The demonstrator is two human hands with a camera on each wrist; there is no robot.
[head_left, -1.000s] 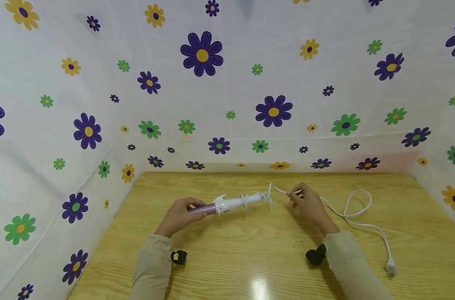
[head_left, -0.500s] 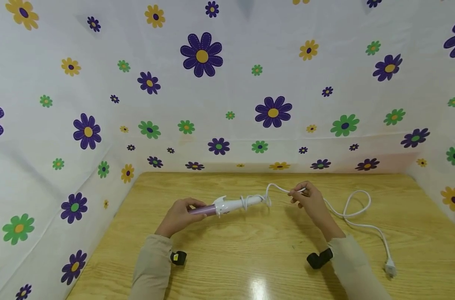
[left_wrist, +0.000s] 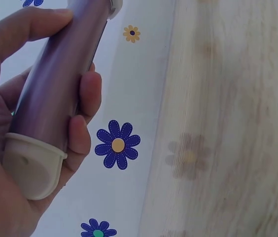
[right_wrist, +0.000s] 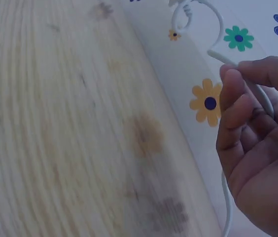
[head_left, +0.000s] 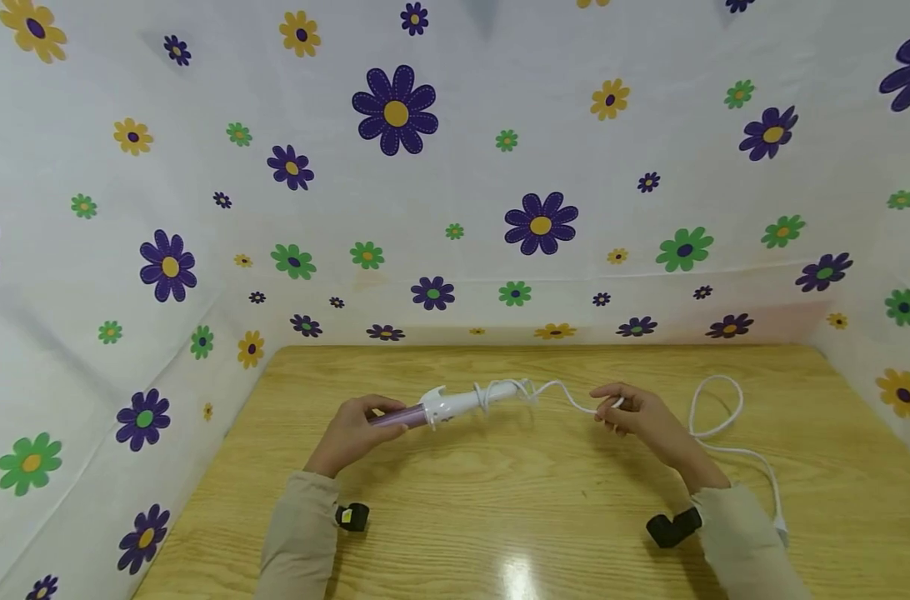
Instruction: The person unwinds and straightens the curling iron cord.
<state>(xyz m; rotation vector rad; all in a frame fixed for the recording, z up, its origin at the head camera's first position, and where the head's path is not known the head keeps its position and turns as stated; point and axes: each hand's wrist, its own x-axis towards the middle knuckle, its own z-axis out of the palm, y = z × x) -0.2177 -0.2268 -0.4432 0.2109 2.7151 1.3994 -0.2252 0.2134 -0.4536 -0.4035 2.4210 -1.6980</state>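
My left hand [head_left: 356, 432] grips a curling iron [head_left: 455, 405] by its purple barrel [left_wrist: 62, 74], fingers wrapped round it. In the left wrist view the barrel's pale end cap [left_wrist: 33, 165] sits against the palm. The white handle points right, with turns of white cord [head_left: 567, 394] looped loosely round it. My right hand [head_left: 645, 421] pinches that cord between thumb and fingertips, right of the handle's end. In the right wrist view the cord [right_wrist: 223, 55] runs through the pinch and hangs down behind the hand.
More cord lies in a loop [head_left: 740, 408] on the wooden table [head_left: 500, 500] at the right. Its plug [head_left: 781, 531] is partly hidden by the right sleeve [head_left: 747, 533]. A flowered cloth [head_left: 455, 167] stands behind and at both sides.
My right hand has moved right and slightly down with the cord, and the slack near the handle's end has changed shape. My left hand keeps its grip, nearly still.
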